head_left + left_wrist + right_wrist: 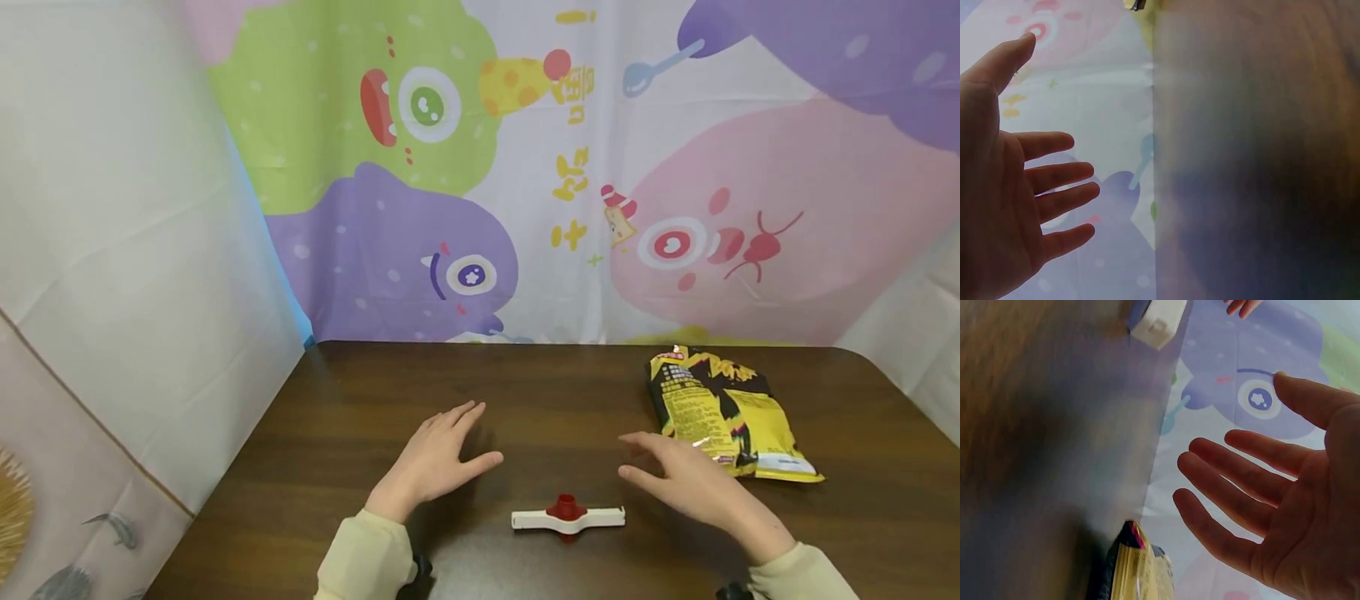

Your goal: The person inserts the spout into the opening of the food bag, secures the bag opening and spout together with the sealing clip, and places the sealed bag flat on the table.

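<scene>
Fingers spread and holding nothing, my left hand (435, 462) hovers over the left middle of the table. On the other side my right hand (690, 483) is also empty, its fingers extended, just in front of a yellow and black snack bag (735, 417). Between the hands and nearer to me lies a white bar-shaped piece (600, 517) with a red ring-like part (567, 507) through its middle; neither hand touches it. In the right wrist view, the end of the white piece (1159, 325) shows at the top and the snack bag (1141, 569) at the bottom.
The dark brown wooden table (360, 392) runs back to a cloth backdrop (555, 292) printed with cartoon monsters. White cloth (135, 192) hangs along the left side, and more white cloth (922, 308) hangs at the right.
</scene>
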{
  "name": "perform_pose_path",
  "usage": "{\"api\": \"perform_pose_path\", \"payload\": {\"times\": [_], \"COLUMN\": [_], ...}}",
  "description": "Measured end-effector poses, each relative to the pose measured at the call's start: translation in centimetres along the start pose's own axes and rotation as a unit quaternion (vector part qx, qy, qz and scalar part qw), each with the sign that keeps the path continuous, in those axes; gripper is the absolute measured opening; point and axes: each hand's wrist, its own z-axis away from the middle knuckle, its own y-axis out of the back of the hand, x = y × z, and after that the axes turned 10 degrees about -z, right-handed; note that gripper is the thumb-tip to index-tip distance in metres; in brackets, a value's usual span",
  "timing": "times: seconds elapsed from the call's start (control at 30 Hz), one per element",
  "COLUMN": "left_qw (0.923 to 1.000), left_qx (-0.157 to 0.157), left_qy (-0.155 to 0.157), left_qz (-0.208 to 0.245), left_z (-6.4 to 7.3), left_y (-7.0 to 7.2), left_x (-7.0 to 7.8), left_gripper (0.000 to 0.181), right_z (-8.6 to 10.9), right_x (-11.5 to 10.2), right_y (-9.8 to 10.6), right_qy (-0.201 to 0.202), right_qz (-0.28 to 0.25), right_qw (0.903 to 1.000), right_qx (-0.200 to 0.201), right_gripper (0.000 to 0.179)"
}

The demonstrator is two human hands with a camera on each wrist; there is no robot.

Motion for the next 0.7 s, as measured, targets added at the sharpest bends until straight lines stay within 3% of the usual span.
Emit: {"api": "perform_pose_path", "payload": {"times": [0.2, 0.5, 0.7], "left_qw": [0.9999, 0.9985, 0.9956], "left_qx": [-0.015, -0.047, -0.08], "left_qy": [-0.002, -0.028, -0.047], "left_qz": [0.007, 0.006, -0.014], "left_z": [0.2, 0.0, -0.3], "left_y": [-0.5, -1.4, -1.7], "left_x": [0.1, 1.5, 2.9], "left_gripper": [0.078, 0.081, 0.082], "right_z": [-0.5, -0.5, -0.3], "right_x": [-0.1, 0.3, 0.4], "right_y": [-0.6, -1.8, -2.4], "right_qy": [0.007, 0.011, 0.008], "right_qz": [-0.021, -0.039, -0.022], "right_qw": [0.9984, 0.9946, 0.9954], "right_qx": [-0.051, -0.095, -0.093], "right_gripper": [0.055, 0.067, 0.058]}}
